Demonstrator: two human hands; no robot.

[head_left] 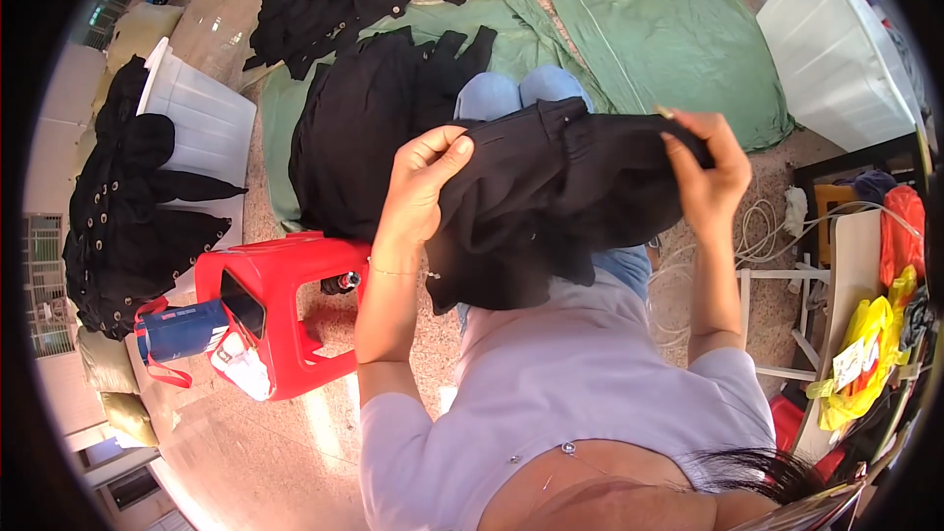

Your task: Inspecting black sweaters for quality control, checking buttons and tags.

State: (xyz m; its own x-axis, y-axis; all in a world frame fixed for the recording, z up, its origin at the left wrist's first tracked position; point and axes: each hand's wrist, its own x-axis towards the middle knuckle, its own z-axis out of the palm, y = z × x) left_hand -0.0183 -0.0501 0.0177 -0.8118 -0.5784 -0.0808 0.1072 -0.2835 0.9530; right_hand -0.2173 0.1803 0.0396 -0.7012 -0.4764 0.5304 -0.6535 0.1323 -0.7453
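Note:
A black garment [521, 226] is stretched between my two hands, above my lap, with its lower folds hanging toward my waist. My left hand [421, 180] grips its left edge, thumb on top and fingers behind the cloth. At the right end, my right hand [710, 169] pinches the cloth between thumb and fingers. A gathered seam or band crosses the middle of the piece, and a short slit shows near its upper left edge. What kind of garment it is I cannot tell. My knees in light blue jeans show just beyond it.
A pile of black garments [354, 128] lies left of my knees on a green sheet [669, 49]. The red stool [285, 265] stands at my left, near a white bin [202, 128] draped with a black jacket [118, 236]. Another white bin [836, 44] and a yellow bag [865, 354] are at right.

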